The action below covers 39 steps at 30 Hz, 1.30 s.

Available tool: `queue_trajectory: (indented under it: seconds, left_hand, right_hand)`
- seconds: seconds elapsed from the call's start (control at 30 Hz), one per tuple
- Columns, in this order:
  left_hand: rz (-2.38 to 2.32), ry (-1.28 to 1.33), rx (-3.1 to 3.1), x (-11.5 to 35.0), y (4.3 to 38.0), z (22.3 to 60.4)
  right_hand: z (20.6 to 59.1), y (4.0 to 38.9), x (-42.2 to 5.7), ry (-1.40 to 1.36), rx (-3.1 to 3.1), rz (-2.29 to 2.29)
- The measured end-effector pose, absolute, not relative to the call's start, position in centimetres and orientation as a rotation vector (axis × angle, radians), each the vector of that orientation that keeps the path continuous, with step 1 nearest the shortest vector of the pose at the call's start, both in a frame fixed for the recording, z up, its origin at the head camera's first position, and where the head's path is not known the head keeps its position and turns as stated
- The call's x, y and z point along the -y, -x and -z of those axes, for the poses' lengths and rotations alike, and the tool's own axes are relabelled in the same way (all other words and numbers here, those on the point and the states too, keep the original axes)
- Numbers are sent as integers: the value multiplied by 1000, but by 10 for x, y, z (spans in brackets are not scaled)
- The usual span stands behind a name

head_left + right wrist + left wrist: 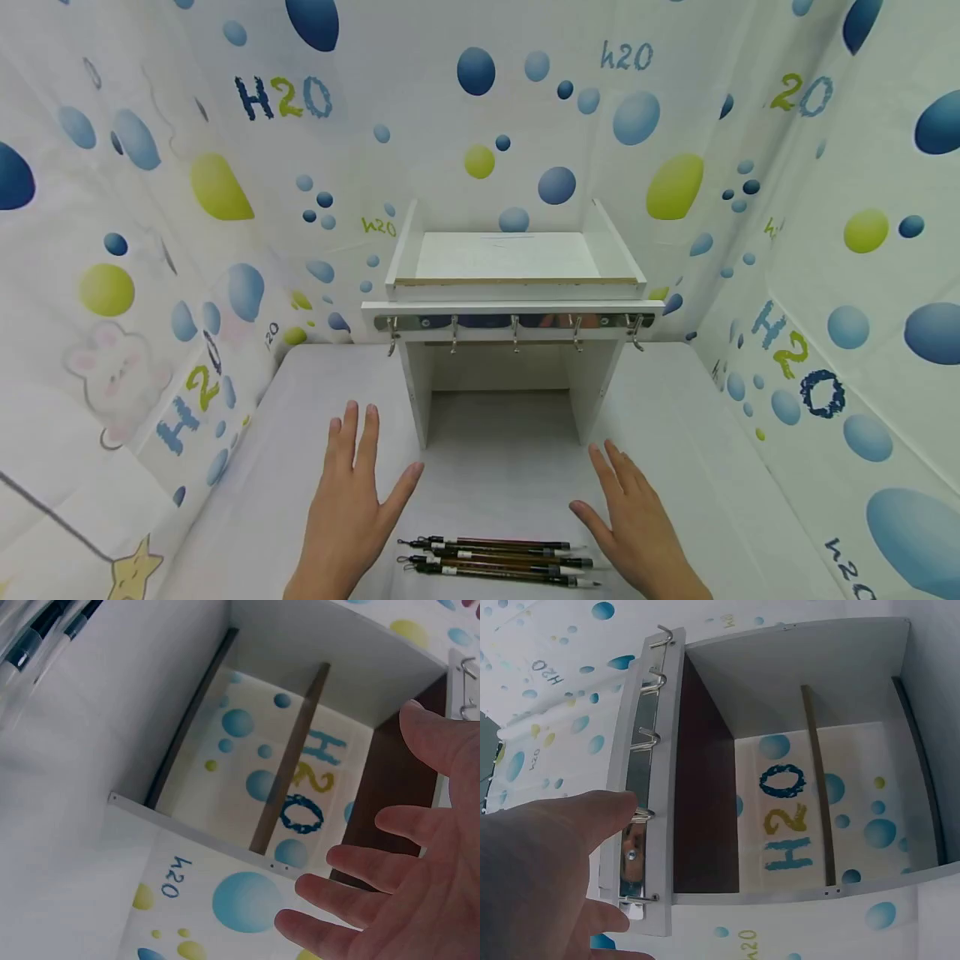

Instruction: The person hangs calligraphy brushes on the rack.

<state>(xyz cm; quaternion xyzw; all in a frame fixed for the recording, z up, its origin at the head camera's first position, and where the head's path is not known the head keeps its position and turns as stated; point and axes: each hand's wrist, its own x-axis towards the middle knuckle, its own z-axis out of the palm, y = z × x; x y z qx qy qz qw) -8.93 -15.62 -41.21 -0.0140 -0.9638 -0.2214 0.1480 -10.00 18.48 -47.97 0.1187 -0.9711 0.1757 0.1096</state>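
Several brushes with dark handles, hanging loops and pale tips lie side by side on the white table, between my hands. My left hand is held out with its fingers straight, left of the brushes, and holds nothing. On the other side, my right hand has its fingers spread and grips nothing. Beyond both hands stands a white shelf with a metal hook rail along its front. Silver hooks hang from that rail. In the right wrist view, brush tips show at the top left corner.
White sheets printed with bubbles and H2O lettering enclose the table at the back and sides. The shelf has an open top tray with raised sides and an open space underneath. White table surface extends on either side of it.
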Motion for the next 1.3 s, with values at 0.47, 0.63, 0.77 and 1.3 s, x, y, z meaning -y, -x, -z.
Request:
queue_trajectory:
  seconds: [0.47,0.63,0.77,1.3]
  left_hand:
    - [743,119,2512,168,125,394]
    - [743,131,2475,176,144,389]
    - [750,163,2445,182,156,386]
    - [1092,89,2463,182,194,378]
  right_hand:
    - [494,94,-172,-373,2866,-598]
    - [497,90,-166,-385,2877,-610]
    - [502,85,-161,-409,2882,-603]
    - [531,81,-145,-546,2848,-589]
